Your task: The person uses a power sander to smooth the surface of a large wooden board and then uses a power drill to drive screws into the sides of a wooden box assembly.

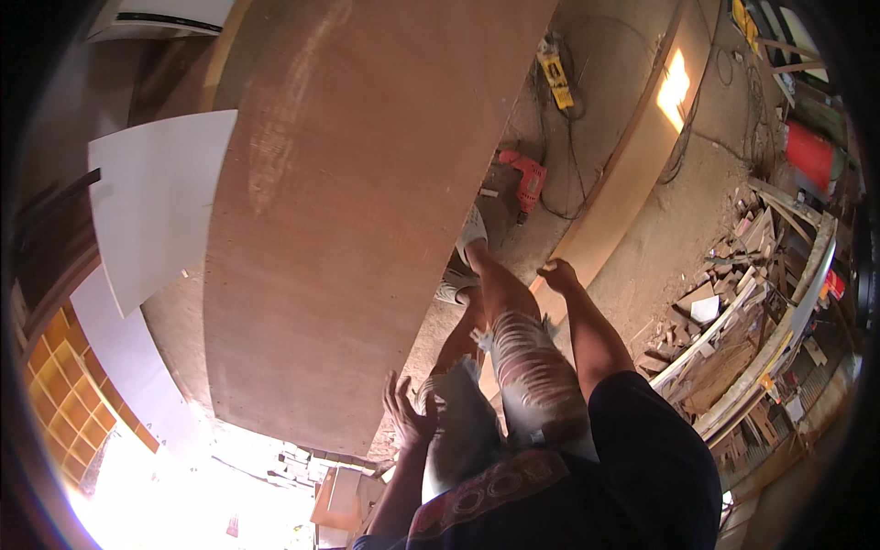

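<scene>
My left hand [410, 417] is raised beside the lower right edge of a large brown plywood sheet [339, 220], its fingers apart and holding nothing. Whether its fingertips touch the sheet I cannot tell. My right hand [558, 275] is closed at the edge of a long, narrow wooden board [610, 215], which slants from the upper right down past my legs. The underside of that grip is hidden. A red power drill [524, 181] lies on the ground between the sheet and the board, just beyond my feet.
A yellow-and-black power tool [555, 81] with a cable lies farther off. White panels [165, 197] stand left of the sheet. Wood scraps [701, 298] and a curved frame [775, 321] fill the right side. An orange lattice [69, 385] is at far left.
</scene>
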### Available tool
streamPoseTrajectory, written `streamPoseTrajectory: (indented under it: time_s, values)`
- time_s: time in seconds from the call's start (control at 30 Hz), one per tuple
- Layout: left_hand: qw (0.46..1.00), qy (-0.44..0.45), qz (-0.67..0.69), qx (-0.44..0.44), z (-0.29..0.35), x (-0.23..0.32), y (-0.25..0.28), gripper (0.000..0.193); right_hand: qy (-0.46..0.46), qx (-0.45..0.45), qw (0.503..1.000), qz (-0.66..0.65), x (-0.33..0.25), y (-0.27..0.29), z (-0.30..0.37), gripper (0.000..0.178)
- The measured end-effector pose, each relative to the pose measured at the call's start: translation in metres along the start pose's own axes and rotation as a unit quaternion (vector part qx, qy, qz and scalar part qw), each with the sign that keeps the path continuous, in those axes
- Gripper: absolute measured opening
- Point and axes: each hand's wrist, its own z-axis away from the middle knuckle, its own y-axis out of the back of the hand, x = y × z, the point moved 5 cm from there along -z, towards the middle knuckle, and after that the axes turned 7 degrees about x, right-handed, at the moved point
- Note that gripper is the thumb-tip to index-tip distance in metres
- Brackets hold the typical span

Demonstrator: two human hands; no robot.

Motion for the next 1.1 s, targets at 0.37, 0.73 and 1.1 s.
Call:
streamPoseTrajectory:
  time_s: [0.37, 0.73, 1.1]
  values:
    - [0.999, 0.003, 0.032, -0.005, -0.014, -0.021, -0.055, 0.034, 0.044, 0.151, 0.982, -0.104, -0.070, -0.050, -0.236, 0.104]
    - [0.996, 0.030, 0.068, -0.056, 0.001, -0.020, -0.056, 0.032, -0.136, 0.056, 0.988, -0.056, -0.084, 0.021, -0.181, 0.060]
    - [0.960, -0.143, 0.160, -0.178, -0.005, 0.106, -0.051, 0.072, -0.159, -0.352, 0.895, -0.221, -0.091, 0.179, 0.078, 0.032]
